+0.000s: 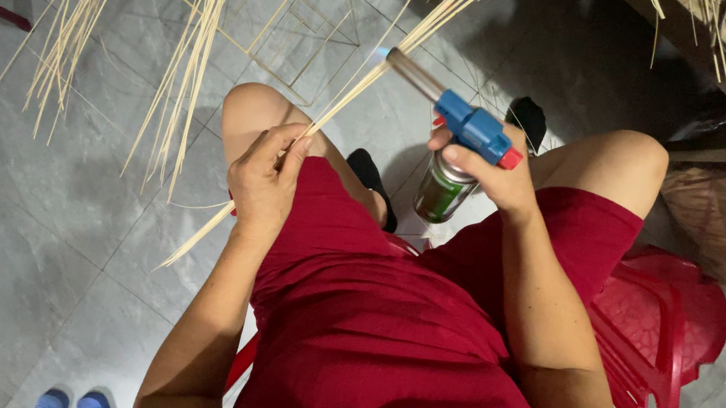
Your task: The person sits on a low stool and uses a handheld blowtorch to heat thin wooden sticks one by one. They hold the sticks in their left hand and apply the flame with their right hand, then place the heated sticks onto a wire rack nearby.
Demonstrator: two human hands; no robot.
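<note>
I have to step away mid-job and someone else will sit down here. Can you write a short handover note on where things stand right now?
Left hand: pinching a bundle of thin bamboo strips over the left knee, tips pointing up and away.
Right hand: gripping a gas torch, blue head on a green canister, nozzle touching or almost touching the strips.
Around: more loose strips hang at upper left; a strip frame lies on the tiled floor; red plastic chair at the right.
Done: cannot tell how many strips are heated.
Left: the bundle in hand is under the torch.
</note>
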